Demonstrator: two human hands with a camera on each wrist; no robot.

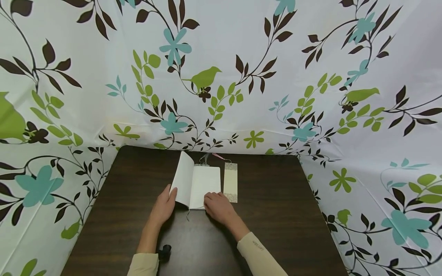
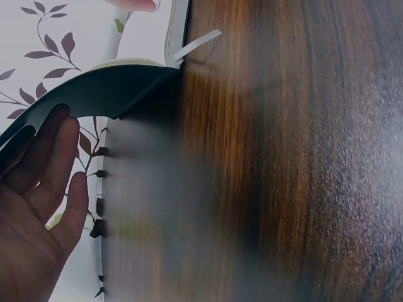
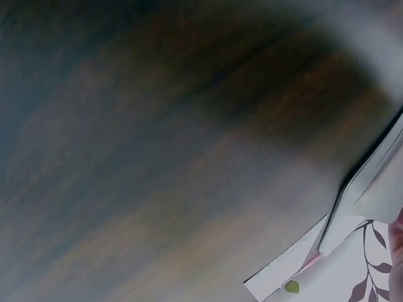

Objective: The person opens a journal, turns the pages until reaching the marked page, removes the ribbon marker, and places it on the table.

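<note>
An open notebook [image 1: 206, 186] with blank white pages lies toward the back of the dark table, its left side raised. My left hand [image 1: 163, 205] holds that raised side at its outer edge. In the left wrist view, the fingers [image 2: 63, 151] stretch behind the dark cover [image 2: 94, 94]. At the lower right corner of the right-hand page, my right hand [image 1: 219, 207] pinches the page with bent fingers, and the sheet [image 3: 381, 195] bows up there. A thin ribbon marker [image 2: 200, 44] hangs from the spine's lower end.
Right of the notebook lies a cream bookmark card [image 1: 230, 182] with a pink ribbon [image 1: 218, 156] at its top. Behind the dark wood table [image 1: 276, 214], a white cloth [image 1: 221, 57] printed with leaves and birds hangs. A small black device [image 1: 165, 253] sits by the left wrist.
</note>
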